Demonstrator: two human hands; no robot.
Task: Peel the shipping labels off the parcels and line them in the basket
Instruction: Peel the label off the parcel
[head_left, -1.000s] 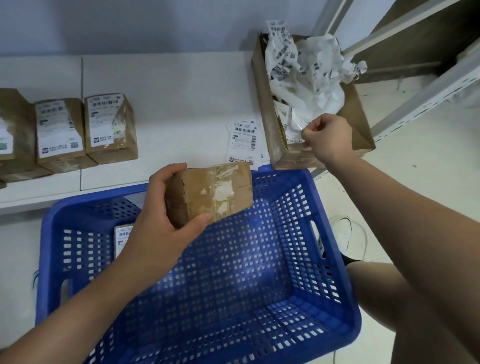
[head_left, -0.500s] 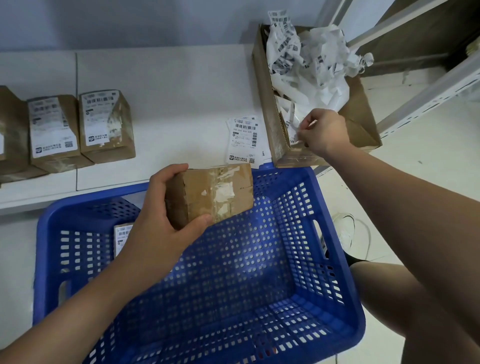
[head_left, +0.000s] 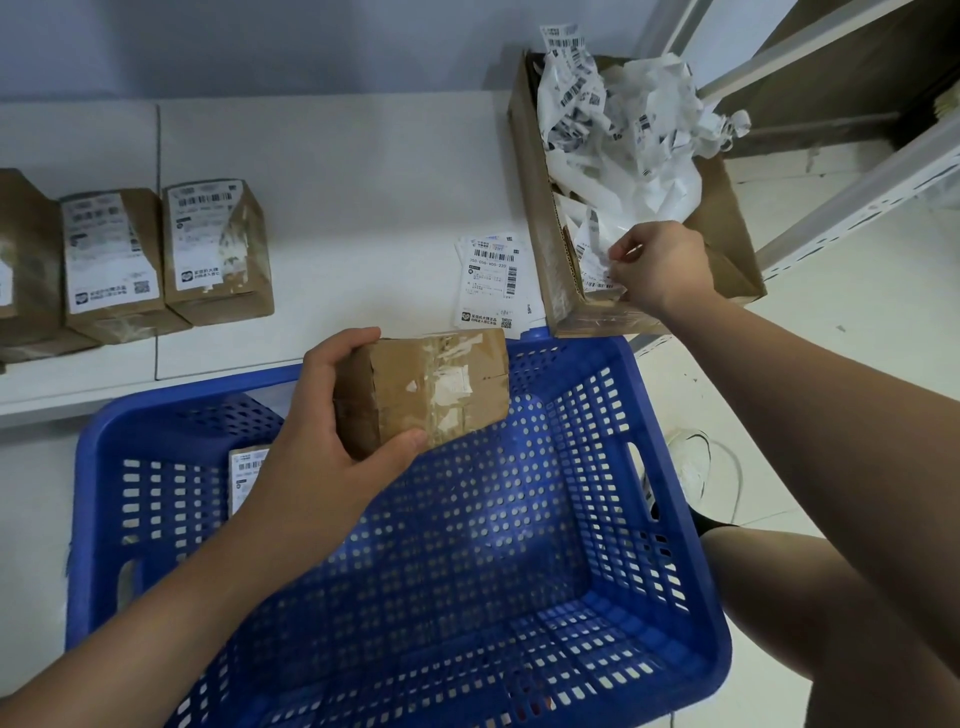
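Note:
My left hand (head_left: 332, 441) grips a brown parcel (head_left: 441, 389) with only label scraps on its face, held over the far rim of the blue basket (head_left: 670, 519). My right hand (head_left: 660, 270) reaches into the near corner of a cardboard box (head_left: 540, 249) and pinches a peeled white label (head_left: 597, 249) there. The box is heaped with crumpled peeled labels (head_left: 623, 135). One labelled parcel (head_left: 247, 475) stands in the basket's left side, mostly hidden behind my left wrist. Three labelled parcels (head_left: 213, 249) stand on the white shelf at left.
A small stack of flat labels (head_left: 493, 283) lies on the white shelf (head_left: 337, 208) between basket and box. A white metal rack upright (head_left: 857, 182) slants at the right. My bare knee (head_left: 779, 597) is beside the basket's right wall.
My right hand has pushed a little deeper into the cardboard box's near corner with the label. My left hand and its parcel have stayed over the basket.

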